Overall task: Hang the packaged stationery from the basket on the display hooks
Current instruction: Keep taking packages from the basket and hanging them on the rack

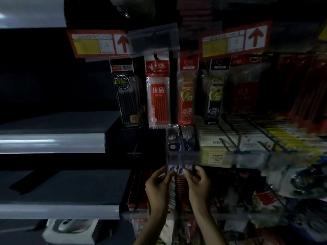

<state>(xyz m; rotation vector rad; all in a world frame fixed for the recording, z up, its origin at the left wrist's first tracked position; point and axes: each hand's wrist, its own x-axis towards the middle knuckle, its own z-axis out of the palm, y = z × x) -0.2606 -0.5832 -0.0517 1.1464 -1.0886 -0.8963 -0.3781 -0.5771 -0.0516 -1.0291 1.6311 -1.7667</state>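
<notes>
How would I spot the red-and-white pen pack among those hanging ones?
Find the left red arrow sign; packs hang in a row beneath it. The red-and-white pack is second from the left there. Its neighbours are a black pack and an orange pack; only it has white sides and a red centre label.

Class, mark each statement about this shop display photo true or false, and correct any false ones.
1. The right hand holds a small package just under the clear price strip. True.
2. The left hand hangs idle. False: the left hand holds the small package too.
3. The red price tags show arrows pointing down. False: the arrows point up.
4. The red-and-white pack hangs to the right of the black pack. True.
</notes>
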